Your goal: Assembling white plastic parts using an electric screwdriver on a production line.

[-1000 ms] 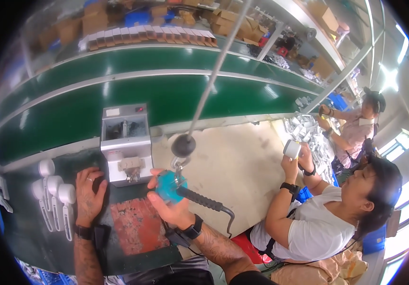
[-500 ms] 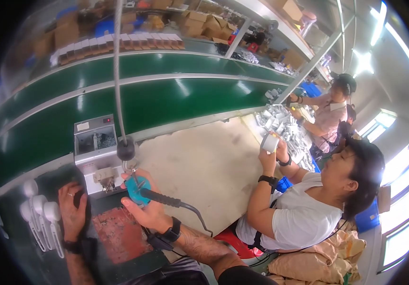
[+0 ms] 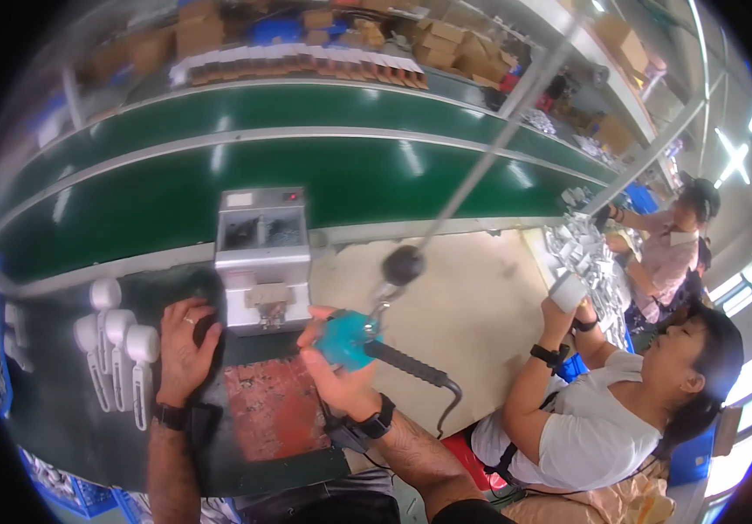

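**We see a teal tool gripped in the right hand**

At the left of the frame, we see four white long-handled pieces on a dark green bench. Just beside them, the left hand rests palm down, holding nothing: its fingers lie close together, slightly bent, the thumb spread apart.

Left of the centre, we find a grey machine with a tray on top and, nearer us, a worn red mat. Near the centre, the right hand's fingers curl around the teal tool, in front of the machine and to its right. We see a hook join the tool to a black ball on a slanting cable; a black cord runs from it toward the lower right.

Beyond lies a beige sheet. At the right, a co-worker holds a white round part near a heap of pale parts.
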`<state>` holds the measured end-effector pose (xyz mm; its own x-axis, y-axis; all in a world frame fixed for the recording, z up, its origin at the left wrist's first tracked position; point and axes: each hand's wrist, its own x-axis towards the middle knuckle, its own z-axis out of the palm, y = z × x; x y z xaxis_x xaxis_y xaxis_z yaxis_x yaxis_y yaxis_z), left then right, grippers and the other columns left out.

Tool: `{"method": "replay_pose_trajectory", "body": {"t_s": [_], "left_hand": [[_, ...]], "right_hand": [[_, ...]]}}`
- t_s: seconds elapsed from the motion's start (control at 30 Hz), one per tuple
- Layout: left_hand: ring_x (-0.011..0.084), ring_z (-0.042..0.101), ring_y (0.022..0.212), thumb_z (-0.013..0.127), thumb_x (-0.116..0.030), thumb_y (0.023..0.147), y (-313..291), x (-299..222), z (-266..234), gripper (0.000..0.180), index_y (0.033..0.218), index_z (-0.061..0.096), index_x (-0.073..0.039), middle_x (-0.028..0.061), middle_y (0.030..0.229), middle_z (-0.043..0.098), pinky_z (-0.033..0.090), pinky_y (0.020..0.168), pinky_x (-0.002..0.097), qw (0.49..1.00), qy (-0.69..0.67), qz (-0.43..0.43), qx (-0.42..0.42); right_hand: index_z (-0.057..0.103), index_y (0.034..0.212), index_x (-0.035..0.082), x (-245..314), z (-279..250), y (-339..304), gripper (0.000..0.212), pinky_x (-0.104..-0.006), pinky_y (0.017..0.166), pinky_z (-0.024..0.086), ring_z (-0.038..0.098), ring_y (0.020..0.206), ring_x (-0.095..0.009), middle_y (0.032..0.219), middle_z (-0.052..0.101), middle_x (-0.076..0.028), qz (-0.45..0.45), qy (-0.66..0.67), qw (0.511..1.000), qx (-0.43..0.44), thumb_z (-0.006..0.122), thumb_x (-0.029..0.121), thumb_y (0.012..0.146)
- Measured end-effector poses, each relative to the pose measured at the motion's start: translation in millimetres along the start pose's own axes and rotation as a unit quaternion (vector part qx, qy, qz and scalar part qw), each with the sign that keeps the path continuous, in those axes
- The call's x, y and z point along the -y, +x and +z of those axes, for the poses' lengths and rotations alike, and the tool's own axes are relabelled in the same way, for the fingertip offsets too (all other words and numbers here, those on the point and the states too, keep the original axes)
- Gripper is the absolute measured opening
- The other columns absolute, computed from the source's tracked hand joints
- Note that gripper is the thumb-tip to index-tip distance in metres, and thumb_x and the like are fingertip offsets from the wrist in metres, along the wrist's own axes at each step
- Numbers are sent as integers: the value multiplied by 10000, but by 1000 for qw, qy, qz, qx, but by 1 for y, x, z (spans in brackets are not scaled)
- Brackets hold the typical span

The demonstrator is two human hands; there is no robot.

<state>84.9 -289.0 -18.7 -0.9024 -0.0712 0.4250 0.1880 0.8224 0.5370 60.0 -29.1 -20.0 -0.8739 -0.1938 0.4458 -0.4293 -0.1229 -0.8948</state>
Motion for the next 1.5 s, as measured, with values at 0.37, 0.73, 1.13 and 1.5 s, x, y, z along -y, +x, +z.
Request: {"method": "replay_pose_trajectory", "body": {"t_s": [0.37, 0.73, 1.13, 1.5], "left_hand": [[366, 552, 1124, 701, -122, 857, -9, 5, 0, 211, 1049, 655, -47, 138, 1185, 628, 436, 993, 454, 1000, -20, 0, -23], [333, 541, 1147, 713, -185, 885, -7, 21, -1, 226, 1085, 670, -89, 97, 1214, 621, 433, 1006, 432, 1000, 0, -5, -17], [296, 517, 1199, 710, -242, 893, -15, 24, 4, 250, 1104, 676, -111, 54, 1245, 613, 422, 1021, 450, 1000, -16, -21, -7], [290, 522, 1191, 700, -248, 901, -14, 26, 2, 250, 1103, 681, -102, 52, 1232, 608, 426, 1029, 447, 1000, -17, -19, -4]], "right_hand": [[442, 1357, -68, 17, 5, -2, 582, -327, 826, 487, 620, 904, -176, 972, 666, -104, 58, 24, 998, -15, 694, 208, 911], [460, 1338, -43, 8, 12, 5, 754, -254, 643, 462, 574, 747, -129, 874, 656, -71, -10, -61, 995, -84, 685, 535, 908], [511, 1312, -29, 16, 16, 3, 691, -275, 659, 463, 566, 771, -142, 843, 627, -78, -30, -72, 992, -103, 668, 519, 920], [501, 1286, -76, 18, 19, 5, 662, -305, 718, 440, 554, 775, -156, 838, 621, -92, -43, -95, 990, -97, 613, 491, 962]]}}
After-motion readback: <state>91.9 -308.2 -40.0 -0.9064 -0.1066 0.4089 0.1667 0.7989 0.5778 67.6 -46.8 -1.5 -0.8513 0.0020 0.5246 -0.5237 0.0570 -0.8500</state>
